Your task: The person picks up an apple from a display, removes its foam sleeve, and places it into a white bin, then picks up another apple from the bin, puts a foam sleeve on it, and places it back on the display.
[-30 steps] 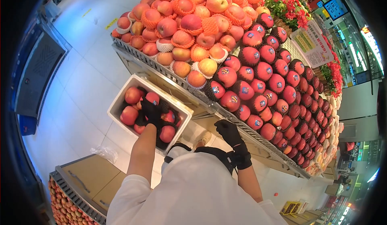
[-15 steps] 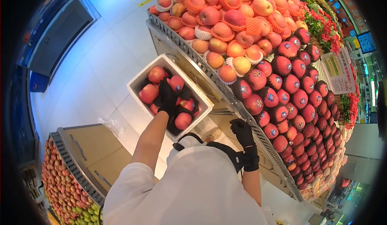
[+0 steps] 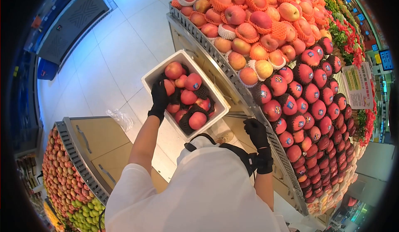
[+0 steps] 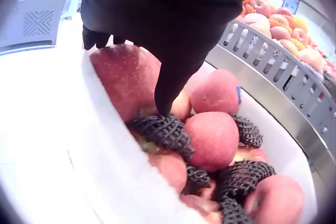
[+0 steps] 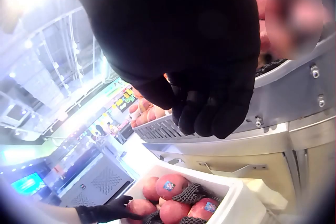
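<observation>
In a black glove, my left hand [image 3: 158, 98] reaches over the left wall of a white foam box [image 3: 219, 108]. Its fingers and thumb curl round a red apple [image 4: 122, 81] beside that wall. Several more apples [image 3: 197, 120] lie in the box, some wrapped in black foam nets [image 4: 164, 131]; a few carry blue stickers. My right hand [image 3: 256, 133], also gloved in black, hangs near the edge of the fruit stand with its fingers loosely bent and nothing in them.
Right of the box rises a fruit stand with a grey slatted edge [image 4: 286, 66], piled with netted apples [image 3: 235, 14] and dark red stickered apples [image 3: 311, 92]. A second stand with small fruit [image 3: 68, 176] is at lower left. A plastic bag [image 3: 120, 119] lies on the floor.
My left hand has moved from over the middle of the box to its left side and now grips an apple there. The right hand stays by the stand. The head view has shifted.
</observation>
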### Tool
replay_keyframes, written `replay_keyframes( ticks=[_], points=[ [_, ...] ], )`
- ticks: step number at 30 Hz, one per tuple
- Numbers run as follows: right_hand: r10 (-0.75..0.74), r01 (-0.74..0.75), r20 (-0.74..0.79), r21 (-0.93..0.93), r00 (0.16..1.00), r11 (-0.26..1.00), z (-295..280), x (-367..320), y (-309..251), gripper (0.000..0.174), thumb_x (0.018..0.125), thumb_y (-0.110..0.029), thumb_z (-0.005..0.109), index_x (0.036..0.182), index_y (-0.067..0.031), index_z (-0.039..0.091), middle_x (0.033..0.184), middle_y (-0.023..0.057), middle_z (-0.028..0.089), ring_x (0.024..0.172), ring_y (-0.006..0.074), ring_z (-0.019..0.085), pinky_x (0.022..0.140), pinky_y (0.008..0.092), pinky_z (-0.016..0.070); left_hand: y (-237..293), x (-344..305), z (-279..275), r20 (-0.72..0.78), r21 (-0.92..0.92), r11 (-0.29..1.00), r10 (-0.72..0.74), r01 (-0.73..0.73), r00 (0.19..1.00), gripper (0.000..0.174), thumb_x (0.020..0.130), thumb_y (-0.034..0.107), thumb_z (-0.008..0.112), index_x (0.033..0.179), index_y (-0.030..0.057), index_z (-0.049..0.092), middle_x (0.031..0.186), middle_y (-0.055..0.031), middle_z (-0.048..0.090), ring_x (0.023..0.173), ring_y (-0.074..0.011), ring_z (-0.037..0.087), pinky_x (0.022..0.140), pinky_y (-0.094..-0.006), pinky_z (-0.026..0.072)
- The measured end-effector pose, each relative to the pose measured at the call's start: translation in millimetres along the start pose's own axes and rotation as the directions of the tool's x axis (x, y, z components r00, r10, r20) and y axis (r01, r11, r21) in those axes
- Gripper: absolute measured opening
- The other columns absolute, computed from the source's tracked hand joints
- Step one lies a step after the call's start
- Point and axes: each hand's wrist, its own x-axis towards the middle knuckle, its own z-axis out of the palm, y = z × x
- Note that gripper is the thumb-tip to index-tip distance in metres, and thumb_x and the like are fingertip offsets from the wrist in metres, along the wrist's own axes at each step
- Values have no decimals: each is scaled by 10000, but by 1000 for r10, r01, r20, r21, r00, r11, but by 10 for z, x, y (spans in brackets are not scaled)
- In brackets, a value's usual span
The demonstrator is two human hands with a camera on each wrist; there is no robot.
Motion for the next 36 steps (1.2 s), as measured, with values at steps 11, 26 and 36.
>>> replay_keyframes(
  ticks=[11, 26, 36],
  points=[
    [-10, 9, -14, -17, 1000, 1000, -88, -14, 56, 199, 943, -160, 583, 1021, -8, 684, 761, 9, 630, 658, 83, 562, 600, 238, 454, -280, 190, 409, 95, 172, 974, -164, 146, 982, 532, 664, 276, 800, 1108, 51, 613, 1007, -199, 673, 939, -385, 650, 812, -461, 532],
    [10, -10, 10, -7, 1000, 1000, -188, -24, 107, 197, 939, -163, 576, 1023, -28, 693, 770, 28, 657, 672, 89, 584, 610, 258, 477, -44, 151, -271, 6, -621, 754, -270, 216, 963, 715, 661, 310, 878, 1225, 6, 559, 1152, -152, 643, 1051, -293, 641, 905, -402, 529],
    [-49, 38, 132, 86, 990, 996, -191, 190, -90, 199, 954, -164, 579, 1060, -19, 665, 803, 17, 636, 695, 94, 573, 640, 254, 477, 1052, 99, -835, 494, -850, -235, -45, 472, 868, 560, 841, 231, 707, 1312, 13, 497, 1213, -104, 591, 1099, -244, 590, 964, -377, 504]
  ],
)
